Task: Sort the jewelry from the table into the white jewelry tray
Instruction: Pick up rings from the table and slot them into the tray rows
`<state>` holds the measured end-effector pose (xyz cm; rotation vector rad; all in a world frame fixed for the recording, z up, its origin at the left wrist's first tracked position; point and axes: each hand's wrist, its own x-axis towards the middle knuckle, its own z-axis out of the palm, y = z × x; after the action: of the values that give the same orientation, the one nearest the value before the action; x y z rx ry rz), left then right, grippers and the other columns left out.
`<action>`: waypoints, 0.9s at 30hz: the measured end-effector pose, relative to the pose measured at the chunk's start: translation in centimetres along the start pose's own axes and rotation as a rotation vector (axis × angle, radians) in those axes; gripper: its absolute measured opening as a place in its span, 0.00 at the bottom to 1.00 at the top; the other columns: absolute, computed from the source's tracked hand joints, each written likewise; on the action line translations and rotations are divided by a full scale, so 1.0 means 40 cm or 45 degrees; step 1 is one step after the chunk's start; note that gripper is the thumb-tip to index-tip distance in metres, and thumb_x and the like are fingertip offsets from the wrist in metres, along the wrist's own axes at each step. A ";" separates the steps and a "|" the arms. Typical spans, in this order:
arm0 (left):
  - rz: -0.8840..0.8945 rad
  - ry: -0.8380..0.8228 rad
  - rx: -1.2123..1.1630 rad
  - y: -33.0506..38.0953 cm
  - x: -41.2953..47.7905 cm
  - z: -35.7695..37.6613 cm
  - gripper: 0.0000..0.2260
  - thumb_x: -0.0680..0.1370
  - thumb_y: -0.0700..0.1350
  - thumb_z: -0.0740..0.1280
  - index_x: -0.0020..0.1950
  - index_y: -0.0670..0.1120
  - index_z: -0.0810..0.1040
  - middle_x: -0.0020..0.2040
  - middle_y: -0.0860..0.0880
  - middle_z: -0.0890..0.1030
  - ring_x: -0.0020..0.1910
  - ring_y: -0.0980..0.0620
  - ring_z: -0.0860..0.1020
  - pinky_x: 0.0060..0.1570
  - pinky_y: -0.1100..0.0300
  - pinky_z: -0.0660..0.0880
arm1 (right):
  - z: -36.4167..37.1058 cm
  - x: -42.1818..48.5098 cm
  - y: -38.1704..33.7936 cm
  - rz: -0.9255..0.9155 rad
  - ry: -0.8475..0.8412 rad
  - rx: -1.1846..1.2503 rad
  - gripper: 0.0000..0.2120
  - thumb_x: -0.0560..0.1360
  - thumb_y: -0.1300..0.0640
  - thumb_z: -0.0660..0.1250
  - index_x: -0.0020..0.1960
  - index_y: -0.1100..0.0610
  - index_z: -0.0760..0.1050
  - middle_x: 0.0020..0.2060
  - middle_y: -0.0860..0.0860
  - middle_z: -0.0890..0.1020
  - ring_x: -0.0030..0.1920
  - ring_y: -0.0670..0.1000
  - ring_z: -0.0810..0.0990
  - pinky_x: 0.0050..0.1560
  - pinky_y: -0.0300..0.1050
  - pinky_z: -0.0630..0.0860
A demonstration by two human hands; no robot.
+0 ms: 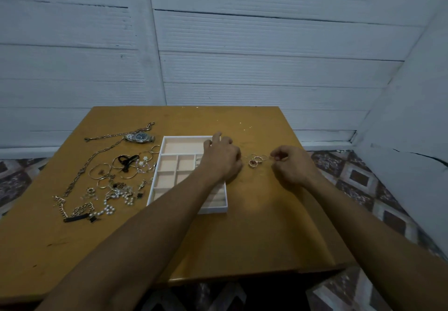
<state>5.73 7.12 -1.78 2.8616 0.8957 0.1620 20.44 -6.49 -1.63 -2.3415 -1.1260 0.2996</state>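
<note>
left hand (221, 159) over white jewelry tray (155, 184), grip unclear | right hand (292, 165) pinching something small by rings (255, 160) | no legible writing

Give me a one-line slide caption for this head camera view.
Both hands, left and right, work at small rings beside the white jewelry tray.

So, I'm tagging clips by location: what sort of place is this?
Probably a room in a home: a small wooden table against a white panelled wall, a patterned tile floor, and personal jewelry beside a white tray.
</note>
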 end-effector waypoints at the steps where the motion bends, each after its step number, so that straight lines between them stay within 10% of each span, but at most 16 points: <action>1: -0.017 0.004 0.017 0.007 0.007 0.003 0.16 0.77 0.57 0.63 0.60 0.51 0.79 0.72 0.46 0.67 0.75 0.42 0.52 0.69 0.43 0.54 | 0.000 0.002 0.005 0.000 -0.001 -0.009 0.12 0.76 0.60 0.65 0.59 0.54 0.78 0.48 0.47 0.78 0.50 0.47 0.76 0.50 0.41 0.71; 12: -0.082 0.032 0.052 0.027 0.028 0.003 0.13 0.76 0.53 0.68 0.58 0.50 0.81 0.71 0.48 0.69 0.75 0.42 0.53 0.68 0.40 0.54 | 0.021 0.040 -0.014 -0.088 -0.097 -0.194 0.13 0.79 0.57 0.63 0.62 0.51 0.77 0.58 0.52 0.79 0.57 0.52 0.76 0.55 0.45 0.72; 27: 0.001 -0.019 -0.126 0.020 0.028 -0.006 0.05 0.73 0.50 0.71 0.47 0.51 0.81 0.67 0.51 0.71 0.73 0.46 0.55 0.65 0.45 0.56 | 0.027 0.061 -0.030 0.077 -0.147 -0.152 0.03 0.77 0.63 0.65 0.48 0.56 0.76 0.47 0.53 0.79 0.49 0.51 0.76 0.46 0.43 0.71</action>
<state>7.05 7.12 -1.32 2.7683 0.8593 0.1800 20.74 -3.57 -1.83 -2.4945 -1.1573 0.4046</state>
